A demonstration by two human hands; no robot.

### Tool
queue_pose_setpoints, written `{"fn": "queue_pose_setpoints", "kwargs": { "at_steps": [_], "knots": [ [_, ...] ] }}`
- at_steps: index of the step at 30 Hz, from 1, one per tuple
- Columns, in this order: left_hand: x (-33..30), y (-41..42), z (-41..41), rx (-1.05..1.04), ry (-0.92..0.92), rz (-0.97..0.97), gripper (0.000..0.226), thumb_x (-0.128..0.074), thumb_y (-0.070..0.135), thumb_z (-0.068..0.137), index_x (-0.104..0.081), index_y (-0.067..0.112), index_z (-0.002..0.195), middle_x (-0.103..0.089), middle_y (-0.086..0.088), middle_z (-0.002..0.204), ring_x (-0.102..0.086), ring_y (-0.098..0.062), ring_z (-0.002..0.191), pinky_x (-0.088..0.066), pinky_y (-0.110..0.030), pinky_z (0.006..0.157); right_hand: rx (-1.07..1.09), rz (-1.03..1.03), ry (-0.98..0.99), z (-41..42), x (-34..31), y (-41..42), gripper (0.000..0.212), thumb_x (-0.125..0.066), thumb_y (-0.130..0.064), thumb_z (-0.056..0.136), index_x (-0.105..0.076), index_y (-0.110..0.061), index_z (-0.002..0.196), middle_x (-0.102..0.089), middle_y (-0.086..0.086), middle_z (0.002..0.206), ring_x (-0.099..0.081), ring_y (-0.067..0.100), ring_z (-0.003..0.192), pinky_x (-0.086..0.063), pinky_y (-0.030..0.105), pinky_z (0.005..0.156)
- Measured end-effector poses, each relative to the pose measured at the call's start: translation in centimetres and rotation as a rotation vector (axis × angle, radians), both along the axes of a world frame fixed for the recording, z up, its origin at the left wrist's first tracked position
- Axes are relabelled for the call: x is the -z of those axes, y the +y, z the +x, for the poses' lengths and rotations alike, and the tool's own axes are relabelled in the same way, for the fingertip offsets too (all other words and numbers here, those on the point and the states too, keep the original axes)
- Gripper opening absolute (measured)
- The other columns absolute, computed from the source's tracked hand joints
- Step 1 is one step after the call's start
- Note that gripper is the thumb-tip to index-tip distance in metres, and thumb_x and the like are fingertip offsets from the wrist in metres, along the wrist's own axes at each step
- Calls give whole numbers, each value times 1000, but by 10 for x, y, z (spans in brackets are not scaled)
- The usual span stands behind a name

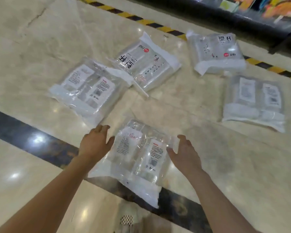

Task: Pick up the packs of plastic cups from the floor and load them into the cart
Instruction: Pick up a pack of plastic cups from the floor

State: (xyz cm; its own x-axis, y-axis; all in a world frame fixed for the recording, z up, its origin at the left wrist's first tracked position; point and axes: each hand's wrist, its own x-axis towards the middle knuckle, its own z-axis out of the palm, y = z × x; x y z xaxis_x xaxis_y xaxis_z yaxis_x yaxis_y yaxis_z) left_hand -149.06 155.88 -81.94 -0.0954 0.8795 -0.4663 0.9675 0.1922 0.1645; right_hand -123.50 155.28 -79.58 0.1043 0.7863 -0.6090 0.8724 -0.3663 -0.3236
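In the head view five packs of plastic cups lie flat on a glossy marble floor, and no cart shows anywhere in the frame. The nearest pack sits at lower centre, lying across a dark inlaid band that runs diagonally through the tiles. The left hand is at the pack's left edge and the right hand at its right edge, both with fingers spread and only loosely bent, thumbs turned inward; neither has closed on the wrapping, and blur hides whether the fingertips already touch it. Flanking the pack from both sides suits a wide, slippery, soft bag, which probably needs a two-handed squeeze to lift without sagging. The other four wait farther off: a label-side pack at centre left, touching or overlapping a printed pack just above it, a far pack at upper right beside the yellow-and-black floor tape, and a right-hand pack at the right edge. A blurred dark shelf base crosses the top right, and a shoe peeks in at the bottom.
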Motion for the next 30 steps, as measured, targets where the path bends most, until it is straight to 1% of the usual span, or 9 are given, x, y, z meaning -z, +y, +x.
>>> {"fn": "queue_pose_setpoints", "kwargs": {
  "at_steps": [3,7,12,16,18,21,23,26,30],
  "knots": [
    [64,-9,-2,-89,-58,-55,60,-42,46,92,-30,13,141,-37,-10,143,-44,-32,125,-42,-46,93,94,-53,32,-2,65,-14,63,-49,-38,93,-19,-15,143,-41,12,136,-49,31,121,-42,35,90],
    [112,-10,-3,-145,-152,-95,71,-42,51,90,-18,13,145,-30,-14,146,-43,-36,126,-41,-49,95,271,-130,104,-5,118,-23,76,-51,-41,92,-7,-13,147,-40,15,137,-50,33,119,-41,33,86],
    [129,1,-3,-198,-269,-96,78,-44,51,89,-8,13,147,-28,-18,148,-41,-36,130,-36,-45,100,466,-217,259,-10,142,-26,83,-51,-39,93,8,-20,149,-52,18,132,-55,34,115,-42,32,88],
    [123,6,0,-204,-291,-57,79,-46,51,88,-11,13,147,-32,-18,147,-40,-35,130,-38,-45,99,511,-139,299,-7,134,-23,82,-52,-39,92,4,-21,149,-54,16,131,-55,34,115,-43,35,92],
    [111,9,5,-222,-308,-8,77,-48,51,87,-13,16,147,-33,-17,146,-42,-35,129,-38,-46,98,520,-77,304,-2,124,-18,82,-53,-39,92,2,-21,149,-53,18,132,-55,34,116,-43,35,92],
    [77,17,16,-240,-348,95,76,-48,53,87,-14,20,147,-31,-12,148,-39,-32,132,-36,-46,101,553,36,329,10,94,-8,82,-55,-42,89,-2,-26,149,-44,17,141,-46,33,126,-38,36,98],
    [44,23,26,-217,-363,167,80,-44,63,84,-14,23,147,-33,-11,148,-40,-32,131,-37,-47,102,572,131,356,22,61,-3,80,-56,-43,88,-6,-29,149,-43,15,142,-44,31,128,-36,35,99],
    [-24,30,48,-177,-385,263,84,-38,69,81,-13,25,147,-30,-9,151,-38,-31,133,-37,-48,102,588,298,378,45,-8,3,77,-58,-44,87,-12,-34,148,-45,15,140,-42,30,129,-34,36,103],
    [-143,29,83,-139,-458,433,76,-48,53,86,-12,25,148,-26,-5,153,-27,-26,140,-32,-45,105,563,479,375,79,-135,0,74,-56,-45,88,-14,-35,148,-44,9,143,-43,30,131,-37,39,105]
  ]
}}
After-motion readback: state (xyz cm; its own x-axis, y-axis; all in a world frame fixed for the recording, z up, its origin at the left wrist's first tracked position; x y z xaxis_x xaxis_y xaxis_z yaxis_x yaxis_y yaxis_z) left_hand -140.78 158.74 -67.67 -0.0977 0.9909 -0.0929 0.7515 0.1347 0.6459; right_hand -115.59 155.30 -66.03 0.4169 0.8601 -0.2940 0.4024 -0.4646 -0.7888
